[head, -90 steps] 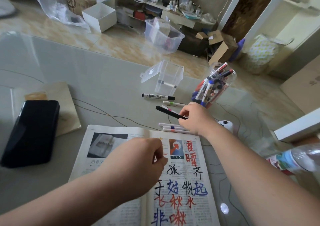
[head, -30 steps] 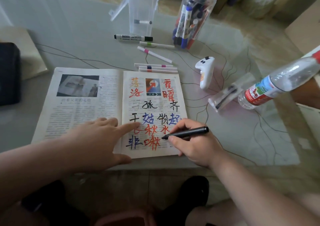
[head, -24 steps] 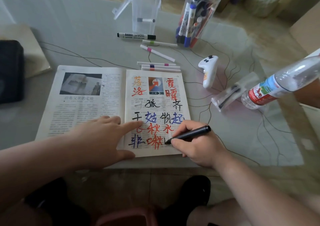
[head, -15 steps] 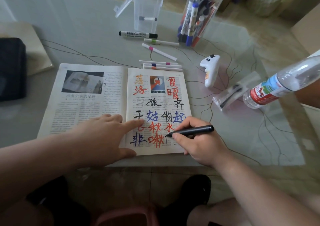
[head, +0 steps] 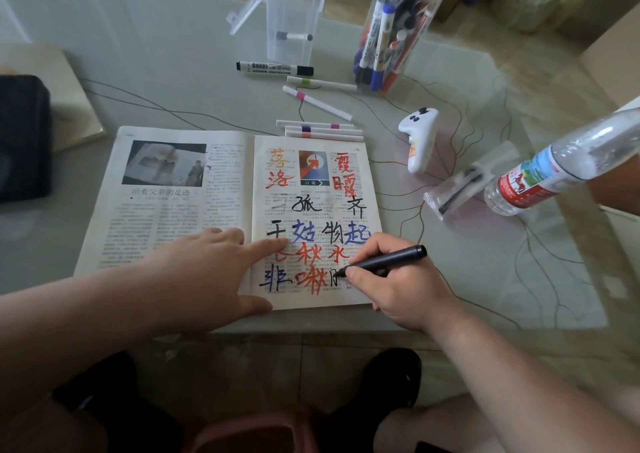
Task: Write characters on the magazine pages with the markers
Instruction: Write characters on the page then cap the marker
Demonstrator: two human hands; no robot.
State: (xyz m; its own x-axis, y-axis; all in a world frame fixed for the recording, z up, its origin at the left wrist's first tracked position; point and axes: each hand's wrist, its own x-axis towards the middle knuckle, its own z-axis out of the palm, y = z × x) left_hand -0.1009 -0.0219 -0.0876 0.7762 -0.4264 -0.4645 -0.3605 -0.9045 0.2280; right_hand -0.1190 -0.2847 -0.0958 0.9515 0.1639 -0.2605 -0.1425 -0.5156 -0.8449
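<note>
An open magazine (head: 166,210) lies at the table's near edge. Its right page carries several hand-written characters in orange, red, black and blue. My right hand (head: 398,286) grips a black marker (head: 388,261), whose tip touches the bottom row of the right page beside a fresh black stroke. My left hand (head: 207,272) lies flat across the fold, its forefinger stretched onto the right page. Loose markers (head: 318,130) lie just beyond the magazine's top edge.
A clear jar of markers (head: 391,29) and an open clear plastic box (head: 294,19) stand at the back. A white gadget (head: 419,140), a plastic sleeve (head: 460,185) and a lying water bottle (head: 561,168) are to the right. A dark pouch (head: 20,137) sits far left.
Three seconds ago my right hand took the black marker from beyond the magazine. It now writes in the bottom row, where new black strokes have appeared. My left hand stays on the fold.
</note>
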